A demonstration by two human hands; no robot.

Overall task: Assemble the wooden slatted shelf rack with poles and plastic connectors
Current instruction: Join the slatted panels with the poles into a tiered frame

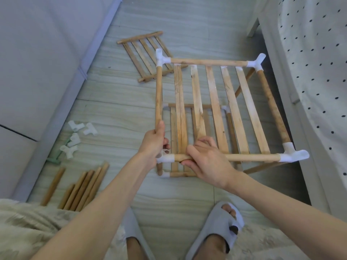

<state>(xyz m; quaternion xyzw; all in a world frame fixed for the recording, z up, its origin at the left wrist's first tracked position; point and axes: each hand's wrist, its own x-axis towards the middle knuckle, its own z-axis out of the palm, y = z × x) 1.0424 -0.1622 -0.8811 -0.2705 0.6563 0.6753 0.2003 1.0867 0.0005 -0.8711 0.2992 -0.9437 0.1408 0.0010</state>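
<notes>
The wooden rack (216, 109) stands on the floor in two tiers, its top slatted shelf framed by poles and white plastic corner connectors. My left hand (154, 142) grips the lower end of the left side pole (158, 94) at the near-left corner connector (166, 158). My right hand (207, 160) grips the near front pole (251, 158) just right of that connector. A second slatted shelf (187, 139) shows below through the top slats.
A loose slatted panel (146, 53) lies on the floor behind the rack. Spare white connectors (77, 139) and several loose poles (82, 188) lie at the left. A white wall panel runs along the left, a dotted cloth hangs at the right. My slippered feet are at the bottom.
</notes>
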